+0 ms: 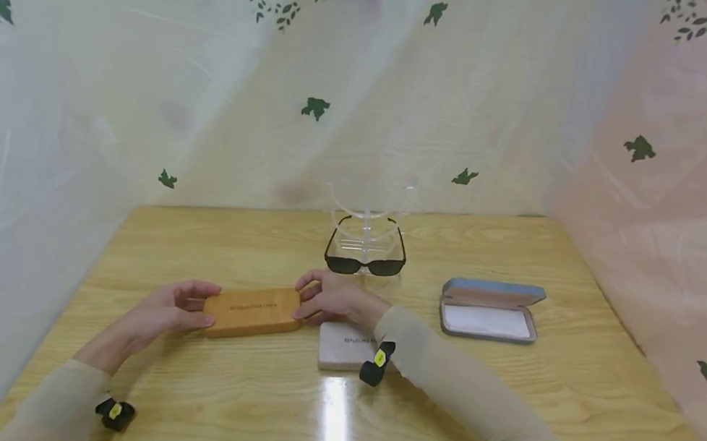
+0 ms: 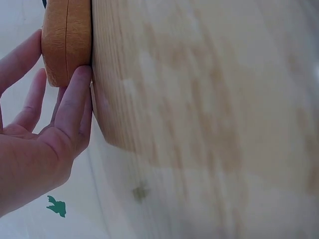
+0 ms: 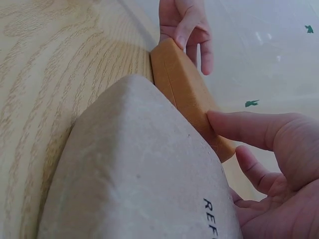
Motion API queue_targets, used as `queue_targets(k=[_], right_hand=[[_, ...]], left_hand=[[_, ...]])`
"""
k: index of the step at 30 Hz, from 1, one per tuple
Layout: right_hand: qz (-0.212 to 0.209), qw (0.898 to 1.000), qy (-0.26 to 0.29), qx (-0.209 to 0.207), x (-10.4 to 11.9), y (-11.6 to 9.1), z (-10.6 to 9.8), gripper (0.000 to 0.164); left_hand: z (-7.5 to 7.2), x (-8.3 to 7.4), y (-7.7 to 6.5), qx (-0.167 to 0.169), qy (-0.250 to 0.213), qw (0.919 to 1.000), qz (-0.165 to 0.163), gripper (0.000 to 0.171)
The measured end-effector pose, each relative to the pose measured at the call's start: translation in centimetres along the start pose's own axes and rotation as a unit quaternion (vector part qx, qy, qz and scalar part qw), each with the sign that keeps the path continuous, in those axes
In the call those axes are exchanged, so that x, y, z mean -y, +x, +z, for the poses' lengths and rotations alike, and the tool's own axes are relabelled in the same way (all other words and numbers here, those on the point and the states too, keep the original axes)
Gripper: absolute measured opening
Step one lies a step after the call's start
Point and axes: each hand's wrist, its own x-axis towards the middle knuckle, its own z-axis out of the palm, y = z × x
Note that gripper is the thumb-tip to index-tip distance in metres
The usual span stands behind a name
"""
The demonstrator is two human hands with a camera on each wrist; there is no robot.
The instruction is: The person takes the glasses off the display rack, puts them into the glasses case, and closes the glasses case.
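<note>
A closed orange glasses case [image 1: 254, 315] with dark lettering lies on the wooden table, tilted slightly in the head view. My left hand [image 1: 163, 311] holds its left end, thumb on the near corner and fingers at the far one. At the opposite end, my right hand [image 1: 339, 297] grips the case between thumb and fingers. The left wrist view shows the seam of the orange case [image 2: 68, 42] along its edge. Under my right wrist sits a closed beige glasses case [image 1: 339, 350], partly hidden by the wrist and its black strap.
Black sunglasses [image 1: 384, 268] rest on a clear display stand [image 1: 365, 236] behind the right hand. To the right, a blue-grey glasses case [image 1: 494, 291] stands open with a white cloth [image 1: 486, 321] inside. Curtains with green leaf and bird prints [image 1: 368, 91] enclose the table [image 1: 570, 391].
</note>
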Motion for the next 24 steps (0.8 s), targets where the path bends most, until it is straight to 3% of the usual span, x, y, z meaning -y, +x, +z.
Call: queue_targets(k=[11,18,24], right_hand=[[0.004,1.0,-0.003,0.001,-0.1,0.3,-0.1,0.05],[-0.003,1.0,-0.007,-0.002,0.1,-0.3,0.0,0.048],[-0.039,0.999,-0.024,0.001,0.2,-1.9,-0.4,0.038]], left_hand=[[0.2,-0.2,-0.2,-0.008,0.0,0.9999,-0.007,0.067],[0.2,-0.6,-0.4,-0.006,0.027,0.9996,-0.005,0.067],[0.7,-2.1,-0.1,-0.018,0.055,0.9983,-0.012,0.068]])
